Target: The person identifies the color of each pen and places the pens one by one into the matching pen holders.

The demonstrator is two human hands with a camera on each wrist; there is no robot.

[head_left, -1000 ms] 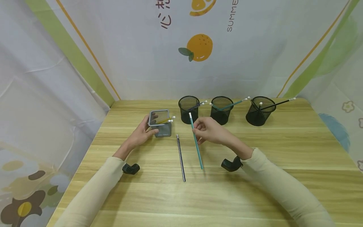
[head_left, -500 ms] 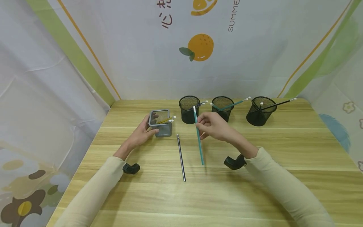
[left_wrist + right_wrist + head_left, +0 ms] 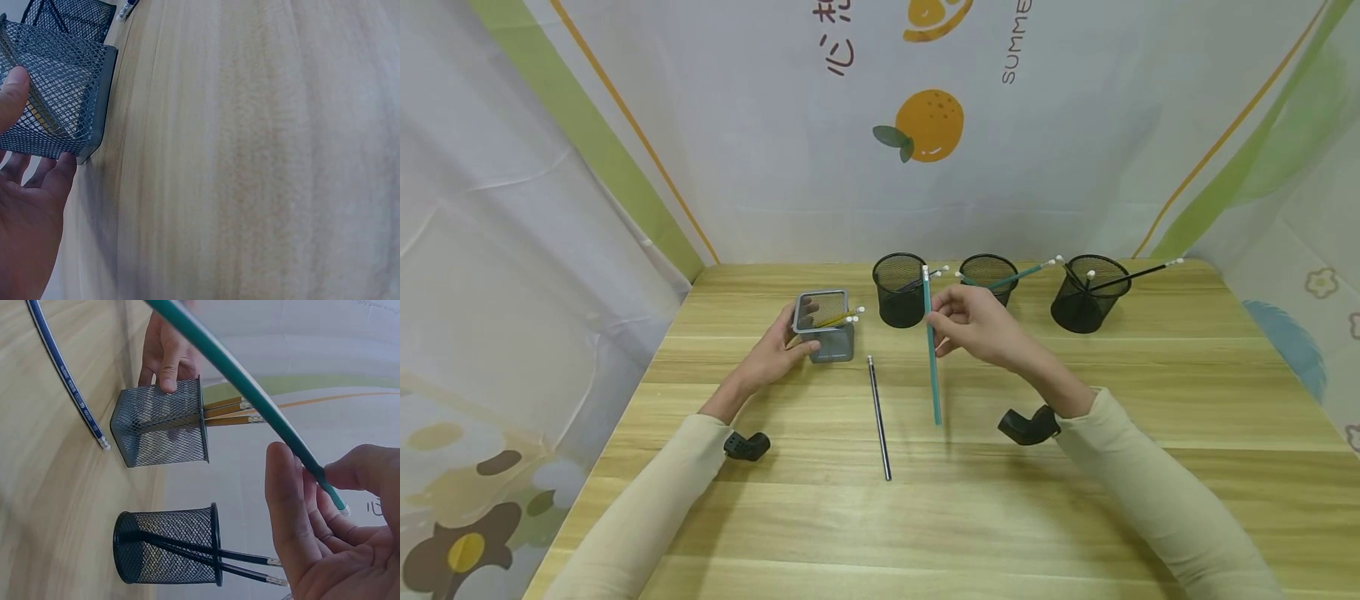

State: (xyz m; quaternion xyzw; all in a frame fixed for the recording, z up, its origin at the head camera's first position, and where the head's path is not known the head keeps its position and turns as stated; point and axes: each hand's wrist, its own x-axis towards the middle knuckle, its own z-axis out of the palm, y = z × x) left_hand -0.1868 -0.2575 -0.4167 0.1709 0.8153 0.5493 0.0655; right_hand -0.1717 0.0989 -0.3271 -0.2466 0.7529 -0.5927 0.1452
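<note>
A green pencil [image 3: 933, 367] with a white eraser end is pinched between thumb and fingers of my right hand [image 3: 976, 323], held eraser-up in front of the black round mesh cups. My left hand [image 3: 772, 348] grips the grey square mesh pencil holder [image 3: 831, 343], its thumb on the near side and fingers round the left. Several yellow pencils [image 3: 228, 412] lean inside that holder. On the table between the hands lies a dark blue pencil [image 3: 879, 421], its eraser end pointing away from me.
Three black mesh cups stand along the back: the left cup [image 3: 891, 304] with dark pencils, the middle cup [image 3: 977, 308] with green pencils, the right cup [image 3: 1075, 308] with black ones. The wooden table [image 3: 820, 533] ends at a white curtain [image 3: 760, 167].
My right hand has lifted the green pencil and carried it up and to the right, away from me toward the cups. The left hand and the grey holder stay put.
</note>
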